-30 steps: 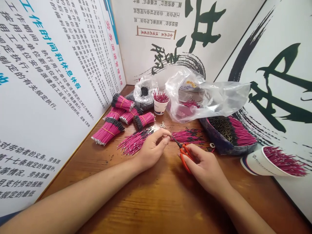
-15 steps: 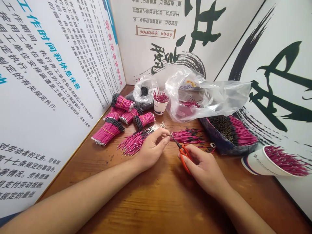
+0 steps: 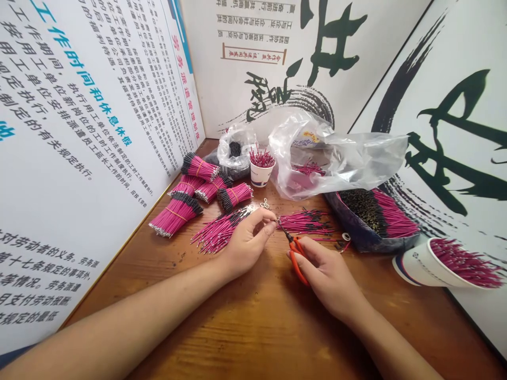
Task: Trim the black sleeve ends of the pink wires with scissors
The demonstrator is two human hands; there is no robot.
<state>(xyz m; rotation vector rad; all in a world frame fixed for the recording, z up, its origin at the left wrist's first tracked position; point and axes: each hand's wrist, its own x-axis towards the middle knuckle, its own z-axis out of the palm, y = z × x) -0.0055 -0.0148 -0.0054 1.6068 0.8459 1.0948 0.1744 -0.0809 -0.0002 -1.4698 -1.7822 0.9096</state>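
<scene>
Wooden tabletop [image 3: 273, 327] in a corner formed by printed wall panels [image 3: 91, 132], viewed from the worker's head. Bundles of magenta wire [image 3: 176, 215], tied with thin yellow bands, lie at left, each with a black-sleeved end and a silvery end. Behind them stands a paper cup [image 3: 262, 177] of upright wires, beside a clear plastic bag [image 3: 340, 163]. A dark open pouch [image 3: 366, 232] packed with wires lies at right, and a second paper cup [image 3: 415, 266] lies tipped on its side near the table edge.

Centre: the left hand [image 3: 247, 243] rests over a loose bunch of wires [image 3: 217, 230], its thumb and forefinger pressed together at the tips. Whether they pinch a fine strand cannot be told. The right hand [image 3: 328, 279] is closed around orange-handled scissors [image 3: 297, 258], with the nearly closed blades pointing at the left fingertips. Another loose bunch of wires [image 3: 304, 222] lies just beyond the blades.

Handling: each wire appears light, thin and flexible, with smooth insulation likely to slip between the fingers. Loose strands are best gathered at mid-length; banded bundles are firmest around the band. The fine bare ends appear easily bent and are better left unsqueezed.
</scene>
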